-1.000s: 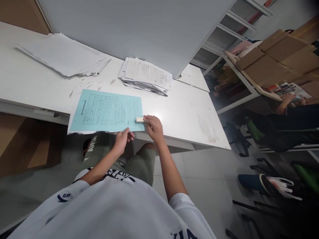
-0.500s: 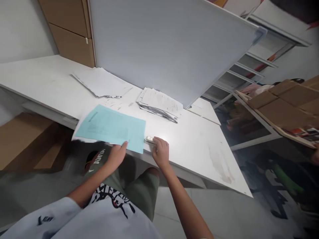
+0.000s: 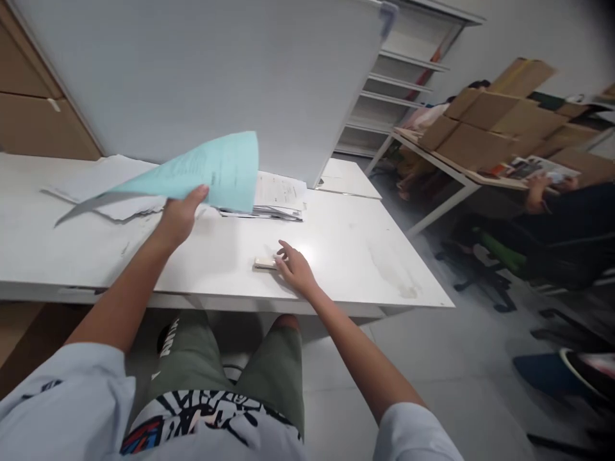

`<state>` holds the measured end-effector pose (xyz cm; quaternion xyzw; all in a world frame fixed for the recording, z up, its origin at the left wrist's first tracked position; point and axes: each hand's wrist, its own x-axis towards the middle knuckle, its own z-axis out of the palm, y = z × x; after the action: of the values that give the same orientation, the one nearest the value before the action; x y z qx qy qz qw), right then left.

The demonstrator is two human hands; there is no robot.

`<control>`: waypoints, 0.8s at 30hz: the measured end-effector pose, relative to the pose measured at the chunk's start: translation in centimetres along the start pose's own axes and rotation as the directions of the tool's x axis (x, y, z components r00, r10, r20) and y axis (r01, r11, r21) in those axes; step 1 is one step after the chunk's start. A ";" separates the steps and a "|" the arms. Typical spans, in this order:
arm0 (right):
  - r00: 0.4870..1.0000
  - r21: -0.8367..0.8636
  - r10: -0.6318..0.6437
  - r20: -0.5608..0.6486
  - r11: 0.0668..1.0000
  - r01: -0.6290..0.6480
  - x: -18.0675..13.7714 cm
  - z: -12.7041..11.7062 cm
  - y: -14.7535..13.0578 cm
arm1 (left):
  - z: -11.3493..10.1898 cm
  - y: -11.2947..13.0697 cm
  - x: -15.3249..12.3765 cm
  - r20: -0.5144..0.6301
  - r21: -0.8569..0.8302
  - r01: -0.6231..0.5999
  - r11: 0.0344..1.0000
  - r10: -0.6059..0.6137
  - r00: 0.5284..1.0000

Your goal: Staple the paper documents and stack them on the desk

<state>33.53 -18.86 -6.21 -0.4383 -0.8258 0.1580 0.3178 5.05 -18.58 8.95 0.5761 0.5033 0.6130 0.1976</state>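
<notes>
Here, a light blue sheet [image 3: 211, 169] is held up in the air by the left hand [image 3: 180, 214], approx. above the back part of the white desk [image 3: 346, 250]; the fingers are closed on the sheet's lower edge, thumb on the top side, and the sheet is tilted, w/ its far corner raised toward the grey partition [image 3: 192, 70]. The right hand [image 3: 294, 269] is laid on the desk near the front edge, fingers stretched and a bit apart, the fingertips touching a small pale stapler [image 3: 265, 263] which lies flat on the desk; it is not gripped. Behind the sheet, a stack of printed papers [image 3: 278, 195] is seen against the partition, and a second, looser pile of white papers [image 3: 103, 182] is spread to the left, partly hidden by the sheet. At the right side, a table w/ cardboard boxes [image 3: 485, 121] is standing well apart, and the arm of another person [image 3: 538, 192] is rested on it.
</notes>
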 end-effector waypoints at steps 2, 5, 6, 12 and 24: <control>0.999 0.008 0.044 -0.019 0.999 -0.044 0.3 0.0 -0.1 | 6.0 -1.1 4.0 0.055 -0.328 0.109 0.938 -0.096 0.994; 0.999 -0.024 0.045 -0.015 0.999 -0.045 0.7 0.1 0.0 | 14.4 -3.5 7.6 0.173 -0.490 0.392 0.779 -0.354 0.919; 0.999 -0.043 0.042 -0.012 0.998 -0.042 0.9 0.1 0.0 | 16.6 -4.3 8.1 0.236 -0.484 0.504 0.715 -0.448 0.862; 0.998 -0.101 0.060 -0.031 0.993 -0.062 1.7 0.5 0.1 | 22.6 -8.6 7.8 0.516 -0.315 0.830 0.460 -0.651 0.556; 0.995 -0.109 0.050 -0.083 0.992 -0.059 2.1 0.1 0.0 | 21.3 -7.2 5.6 0.736 0.391 -0.121 0.912 -0.231 0.636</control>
<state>32.63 -17.13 -5.51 -0.4838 -0.8076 0.1028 0.3213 20.47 -2.68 2.13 0.7932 0.5039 0.1842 0.2881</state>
